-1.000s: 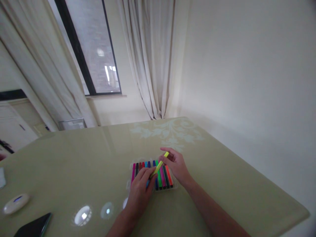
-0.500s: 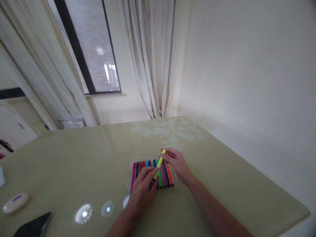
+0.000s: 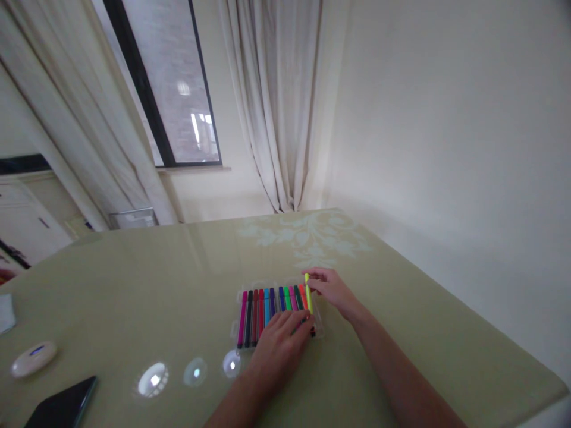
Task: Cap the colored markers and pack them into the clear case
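Observation:
A clear plastic case (image 3: 235,328) lies on the table with several coloured markers (image 3: 263,309) side by side in it. A yellow marker (image 3: 307,292) sits at the right end of the row, nearly in line with the others. My right hand (image 3: 332,291) pinches its far end with the fingertips. My left hand (image 3: 281,348) lies over the near ends of the right-hand markers and covers the yellow marker's near end, fingers curled on it.
The glossy olive table (image 3: 134,285) has a pale floral print at the far side. At the near left lie a dark phone (image 3: 60,410) and a white oval device (image 3: 33,358). A wall runs along the right; curtains and a window stand behind.
The yellow marker was held tilted above the row; both hands have swung it right and down to the right end of the case. The view shifted slightly.

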`<state>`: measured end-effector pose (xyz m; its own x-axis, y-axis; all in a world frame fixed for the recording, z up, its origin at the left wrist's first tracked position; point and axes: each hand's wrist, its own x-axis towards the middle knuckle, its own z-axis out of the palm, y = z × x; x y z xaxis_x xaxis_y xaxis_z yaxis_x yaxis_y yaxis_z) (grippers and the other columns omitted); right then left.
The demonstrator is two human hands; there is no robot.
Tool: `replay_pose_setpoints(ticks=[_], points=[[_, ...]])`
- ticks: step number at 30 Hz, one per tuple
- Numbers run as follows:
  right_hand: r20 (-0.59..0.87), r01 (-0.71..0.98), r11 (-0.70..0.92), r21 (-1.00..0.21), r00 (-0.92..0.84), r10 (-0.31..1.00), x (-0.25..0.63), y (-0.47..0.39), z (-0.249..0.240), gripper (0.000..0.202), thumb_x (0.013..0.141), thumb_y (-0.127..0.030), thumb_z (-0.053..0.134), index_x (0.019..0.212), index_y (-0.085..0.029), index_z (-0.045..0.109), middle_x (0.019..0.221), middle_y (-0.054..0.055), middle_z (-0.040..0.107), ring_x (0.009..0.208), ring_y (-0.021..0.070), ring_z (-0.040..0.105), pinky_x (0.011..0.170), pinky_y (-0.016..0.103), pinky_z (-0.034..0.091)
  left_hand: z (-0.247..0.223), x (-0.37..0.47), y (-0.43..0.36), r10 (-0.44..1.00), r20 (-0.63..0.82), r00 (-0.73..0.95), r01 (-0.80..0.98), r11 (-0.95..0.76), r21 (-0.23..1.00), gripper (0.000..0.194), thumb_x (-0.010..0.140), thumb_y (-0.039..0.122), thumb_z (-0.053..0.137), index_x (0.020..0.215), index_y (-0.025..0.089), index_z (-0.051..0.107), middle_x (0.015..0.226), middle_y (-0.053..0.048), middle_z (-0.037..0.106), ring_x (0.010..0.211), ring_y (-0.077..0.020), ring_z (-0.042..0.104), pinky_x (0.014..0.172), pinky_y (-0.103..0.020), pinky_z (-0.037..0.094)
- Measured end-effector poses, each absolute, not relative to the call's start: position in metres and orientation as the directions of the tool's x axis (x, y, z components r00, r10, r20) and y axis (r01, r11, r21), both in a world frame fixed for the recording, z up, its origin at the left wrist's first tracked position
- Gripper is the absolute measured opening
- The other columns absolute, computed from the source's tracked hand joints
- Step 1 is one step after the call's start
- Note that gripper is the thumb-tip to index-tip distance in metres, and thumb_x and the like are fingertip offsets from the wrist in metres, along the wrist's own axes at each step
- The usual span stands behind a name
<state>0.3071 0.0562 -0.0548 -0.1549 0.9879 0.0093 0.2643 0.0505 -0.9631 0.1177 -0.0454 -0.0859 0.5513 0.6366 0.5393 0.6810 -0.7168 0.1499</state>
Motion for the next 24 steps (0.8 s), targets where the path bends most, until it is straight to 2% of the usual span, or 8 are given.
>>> replay_pose_setpoints(ticks=[5, 10, 15, 19, 24], points=[[0.120, 0.418, 0.181, -0.890, -0.166, 0.979, 0.310, 0.059, -0.060, 0.034, 0.075, -0.024, 0.067, 0.106, -0.016, 0.079, 0.087, 0.006, 0.076, 0.080, 0.0204, 0.068, 0.077, 0.033, 0.054, -0.082, 0.118, -0.049, 0.669, 0.458, 0.585, 0.687, -0.709, 0.159, 0.036, 0.101, 0.021, 0.056, 0.137, 0.024, 0.059, 0.135, -0.007, 0.068, 0.119, -0.0242, 0.064, 0.099, -0.041, 0.053], [0.117, 0.526, 0.195, -0.828, -0.178, 0.977, 0.311, 0.059, -0.066, 0.031, 0.078, -0.023, 0.068, 0.106, -0.018, 0.080, 0.091, 0.009, 0.078, 0.077, 0.0214, 0.070, 0.073, 0.033, 0.055, -0.083, 0.119, -0.048, 0.670, 0.417, 0.614, 0.680, -0.717, 0.152, 0.041, 0.103, 0.023, 0.052, 0.144, 0.027, 0.054, 0.143, -0.005, 0.064, 0.124, -0.0240, 0.061, 0.103, -0.042, 0.049], [0.182, 0.588, 0.308, -0.748, -0.265, 0.947, 0.310, 0.059, -0.073, 0.028, 0.081, -0.016, 0.063, 0.103, -0.016, 0.081, 0.105, 0.012, 0.074, 0.083, 0.0206, 0.070, 0.081, 0.034, 0.055, -0.086, 0.119, -0.048, 0.683, 0.406, 0.607, 0.692, -0.706, 0.154, 0.040, 0.103, 0.027, 0.054, 0.143, 0.030, 0.055, 0.143, -0.003, 0.064, 0.128, -0.0243, 0.058, 0.106, -0.043, 0.046], [0.174, 0.625, 0.297, -0.722, -0.252, 0.952, 0.311, 0.059, -0.072, 0.028, 0.078, -0.015, 0.068, 0.103, -0.016, 0.080, 0.100, 0.011, 0.072, 0.076, 0.0180, 0.067, 0.075, 0.031, 0.053, -0.084, 0.119, -0.049, 0.677, 0.407, 0.613, 0.688, -0.711, 0.147, 0.042, 0.104, 0.027, 0.052, 0.145, 0.028, 0.053, 0.143, -0.003, 0.064, 0.129, -0.0241, 0.058, 0.108, -0.044, 0.045], [0.165, 0.638, 0.270, -0.721, -0.220, 0.961, 0.315, 0.058, -0.066, 0.020, 0.074, -0.019, 0.076, 0.093, -0.020, 0.080, 0.086, 0.005, 0.072, 0.070, 0.0166, 0.062, 0.069, 0.029, 0.048, -0.081, 0.118, -0.050, 0.672, 0.411, 0.616, 0.673, -0.720, 0.169, 0.041, 0.103, 0.026, 0.052, 0.144, 0.029, 0.054, 0.142, -0.004, 0.065, 0.129, -0.0223, 0.058, 0.109, -0.042, 0.044]])
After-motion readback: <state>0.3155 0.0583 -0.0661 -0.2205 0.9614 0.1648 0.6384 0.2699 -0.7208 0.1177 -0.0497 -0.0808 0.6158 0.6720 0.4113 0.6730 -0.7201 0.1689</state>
